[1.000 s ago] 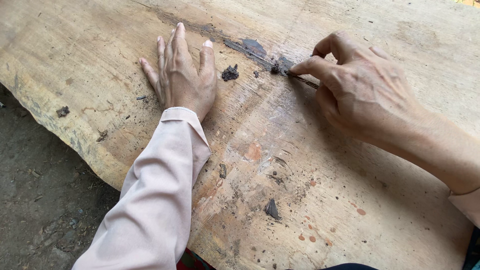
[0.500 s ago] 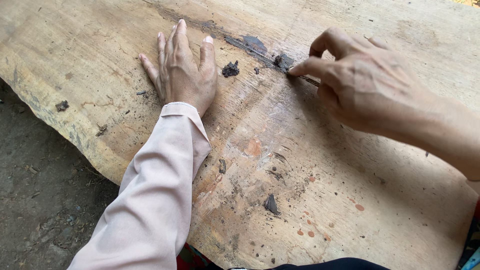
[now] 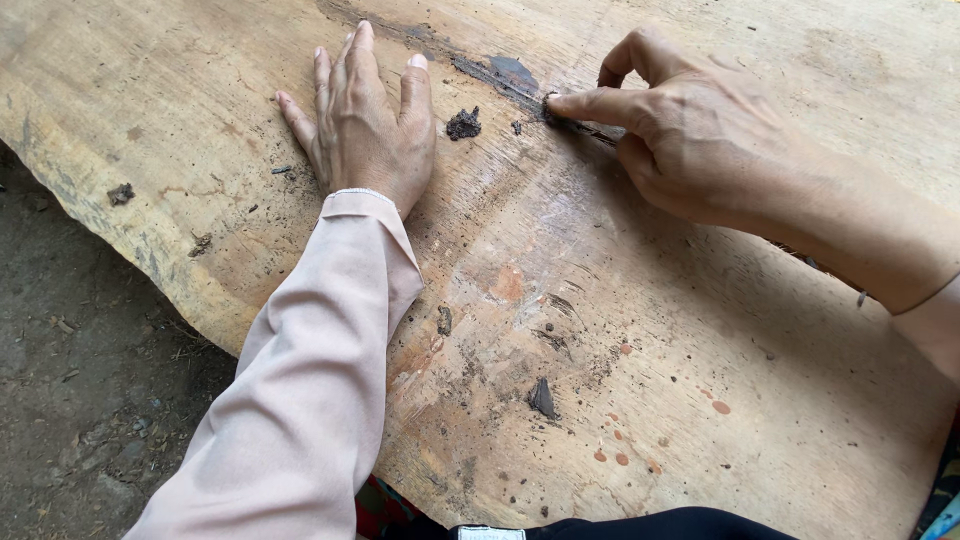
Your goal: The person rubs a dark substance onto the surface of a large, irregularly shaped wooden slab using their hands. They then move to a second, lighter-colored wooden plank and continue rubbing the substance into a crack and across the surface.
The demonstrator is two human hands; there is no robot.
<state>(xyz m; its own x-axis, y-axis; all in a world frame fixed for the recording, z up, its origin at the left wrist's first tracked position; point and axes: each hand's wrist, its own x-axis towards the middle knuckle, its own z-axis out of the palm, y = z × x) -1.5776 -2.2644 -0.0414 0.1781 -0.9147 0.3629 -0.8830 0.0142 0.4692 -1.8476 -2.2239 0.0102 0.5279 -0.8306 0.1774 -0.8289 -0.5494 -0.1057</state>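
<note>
Pale, raw-edged wood is making up the table (image 3: pixel 700 330), a thick slab with a dark seam of bark or rot running across its far part. The right hand (image 3: pixel 700 150) is working at that dark seam (image 3: pixel 505 75): thumb and forefinger are pinching narrowly, the grip closing on what looks like a thin dark sliver (image 3: pixel 590 130) lying along the crack, though the fingertips are hiding how much of it is held. The left hand (image 3: pixel 365 130) is lying flat and spread on the wood just beside the seam, holding nothing, its pale pink sleeve (image 3: pixel 300 400) trailing back toward the near edge.

A crumbly dark chip (image 3: pixel 463 124) is sitting between the two hands, and another dark flake (image 3: pixel 543 398) is lying nearer the body. Judging by these crumbs, the seam material is probably light, dry and brittle, likely breaking rather than bending; taking it low, close to where it meets the wood, would seem safer than pulling at a loose tip. The slab itself looks heavy and stiff.
</note>
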